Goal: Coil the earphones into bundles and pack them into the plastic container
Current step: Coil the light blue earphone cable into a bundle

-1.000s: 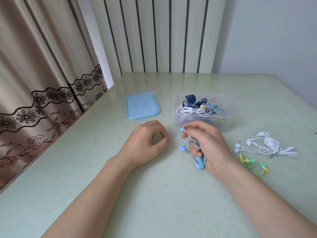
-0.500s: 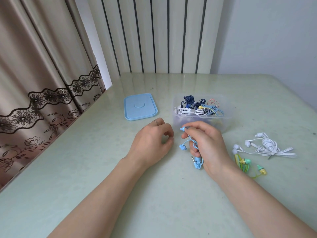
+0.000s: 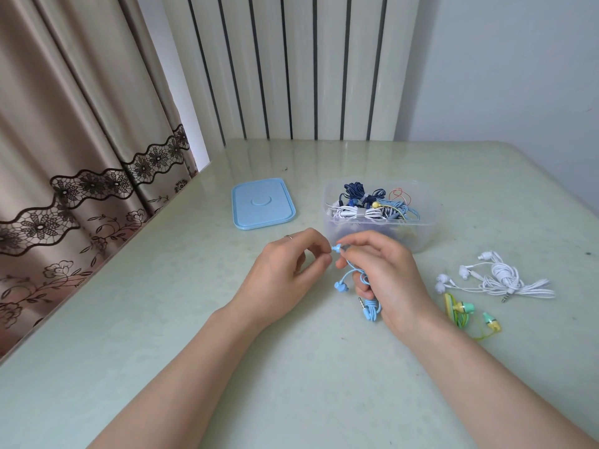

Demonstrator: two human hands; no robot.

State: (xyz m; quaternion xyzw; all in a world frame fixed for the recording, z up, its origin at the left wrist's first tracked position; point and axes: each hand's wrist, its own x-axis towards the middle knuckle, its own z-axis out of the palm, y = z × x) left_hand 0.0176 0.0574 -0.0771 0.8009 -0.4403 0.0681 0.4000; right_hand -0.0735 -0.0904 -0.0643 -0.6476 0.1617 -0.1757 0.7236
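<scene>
My right hand (image 3: 385, 277) grips the blue earphones (image 3: 369, 306): the coiled cord runs through my curled fingers and sticks out below the palm, with the plug showing beside the coil. My thumb and forefinger pinch one earbud (image 3: 337, 248) up at the top, and the other earbud (image 3: 341, 286) hangs on a short loop just to the left of my fingers. My left hand (image 3: 285, 270) sits right beside it, fingers curled inward, with the fingertips close to the pinched earbud; I cannot tell whether they touch it. A ring (image 3: 288, 236) shows on that hand. Both forearms rest on the table (image 3: 162, 319).

Just beyond my right hand stands the container (image 3: 421, 234), clear plastic, lid off, already holding several bundles of earphones in dark blue, white and light blue, with a thin red loop near its far side. The lid (image 3: 263, 202) lies flat on the table beyond my left hand, to the left of the container and apart from it.

To the right of my right hand lie two more sets on the table: white earphones (image 3: 499, 277), loosely bundled with buds and plug spread out, and nearer to my wrist the green earphones (image 3: 466, 311) with yellow cord. Curtains (image 3: 81, 140) hang along the left edge of the table.
</scene>
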